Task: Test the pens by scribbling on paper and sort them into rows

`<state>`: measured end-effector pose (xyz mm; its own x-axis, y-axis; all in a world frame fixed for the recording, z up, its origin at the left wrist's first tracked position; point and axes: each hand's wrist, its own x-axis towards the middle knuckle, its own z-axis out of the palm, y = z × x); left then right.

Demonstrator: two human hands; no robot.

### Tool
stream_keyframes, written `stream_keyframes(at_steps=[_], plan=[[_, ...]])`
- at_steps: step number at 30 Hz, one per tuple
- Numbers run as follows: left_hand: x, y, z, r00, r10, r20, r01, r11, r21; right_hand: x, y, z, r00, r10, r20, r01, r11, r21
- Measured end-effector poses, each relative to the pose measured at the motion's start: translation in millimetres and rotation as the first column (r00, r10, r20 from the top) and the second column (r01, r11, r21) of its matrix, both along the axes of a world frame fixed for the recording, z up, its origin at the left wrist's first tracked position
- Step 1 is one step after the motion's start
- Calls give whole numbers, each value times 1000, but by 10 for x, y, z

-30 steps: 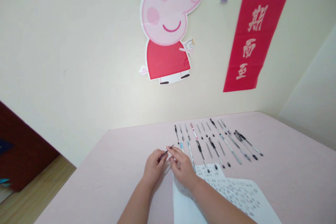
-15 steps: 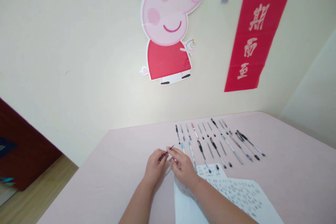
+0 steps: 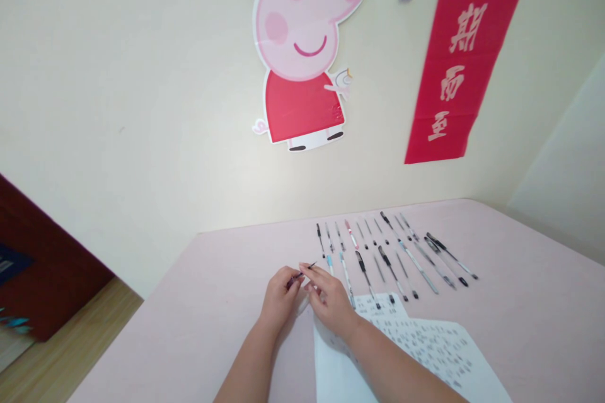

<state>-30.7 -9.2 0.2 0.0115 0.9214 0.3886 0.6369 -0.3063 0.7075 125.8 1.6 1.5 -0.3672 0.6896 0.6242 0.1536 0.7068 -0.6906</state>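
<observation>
Over the pink tabletop (image 3: 189, 315) my left hand (image 3: 278, 299) is closed around a thin dark pen (image 3: 295, 278), whose pointed end slants up to the right. My right hand (image 3: 332, 305) pinches the same pen near that end with thumb and fingers curled. Part of the pen's length is hidden by the fingers. A handwritten sheet of paper (image 3: 437, 352) lies under my right forearm. Just beyond my right hand are a blue-and-white pen (image 3: 346, 280) and a black-gripped pen (image 3: 367, 280).
Several pens and thin refills lie in two rows toward the back, among them a red-and-white pen (image 3: 351, 235) and a black-capped pen (image 3: 444, 250). Behind the table the wall carries a cartoon pig cutout (image 3: 305, 104) and a red banner (image 3: 460, 63).
Both hands stay almost where they were, still holding the pen. Only a very slight shift of the camera view shows.
</observation>
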Motion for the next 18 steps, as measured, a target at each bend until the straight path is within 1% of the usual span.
stream_keyframes(at_steps=[3, 7, 11, 14, 18], plan=[[2, 6, -10, 1000, -1, -3, 1, 1000, -5, -1, 5, -10, 1000, 15, 6, -15, 1000, -7], [-9, 11, -24, 999, 32, -9, -32, 999, 8, -1, 8, -31, 999, 41, -2, -41, 999, -8], [-83, 11, -7, 999, 47, 23, -47, 999, 22, -3, 12, -69, 999, 39, -35, -41, 998, -44], [-190, 18, 9, 994, 109, 15, -109, 994, 30, -10, 23, -104, 998, 26, -59, -31, 997, -78], [-355, 35, 3, 965, 262, 13, -262, 965, 28, -24, 37, -130, 997, 0, -71, -7, 995, -100]])
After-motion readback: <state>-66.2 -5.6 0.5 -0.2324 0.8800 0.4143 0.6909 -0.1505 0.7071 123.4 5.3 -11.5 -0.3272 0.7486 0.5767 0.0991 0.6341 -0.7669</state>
